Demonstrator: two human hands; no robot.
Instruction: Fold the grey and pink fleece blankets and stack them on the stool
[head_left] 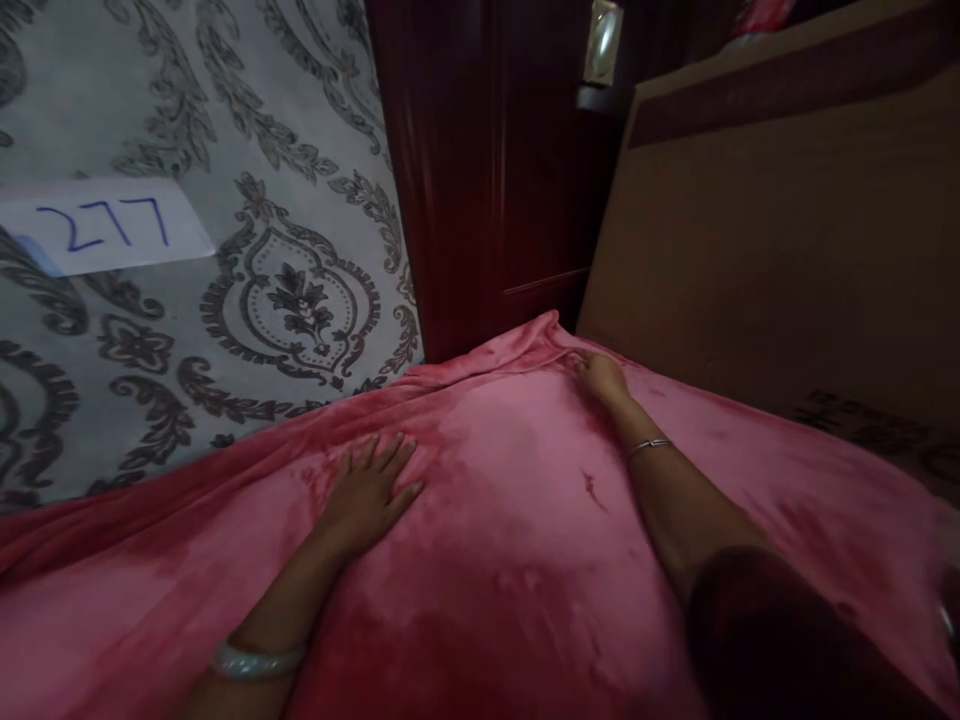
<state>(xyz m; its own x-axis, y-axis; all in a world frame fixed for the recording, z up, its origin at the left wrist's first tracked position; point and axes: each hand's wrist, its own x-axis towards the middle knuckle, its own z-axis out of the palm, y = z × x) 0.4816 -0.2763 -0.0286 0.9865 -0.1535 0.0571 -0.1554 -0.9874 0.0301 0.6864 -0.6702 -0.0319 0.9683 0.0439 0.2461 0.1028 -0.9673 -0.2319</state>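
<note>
A pink plush bed sheet with darker red patches covers the bed below me. My left hand lies flat on it, palm down, with the fingers spread. Farther off, near the raised corner of the sheet, my right hand has its fingers curled on the folded edge and looks closed on the fabric. Folds bunch along the wall side and around that corner. A pale bangle is on my left wrist, and a thin metal bracelet is on my right wrist.
Patterned wallpaper runs along the left, with a paper marked 277 on it. A dark red wooden panel with a gold fitting stands behind the corner. On the right, a large cardboard box borders the bed.
</note>
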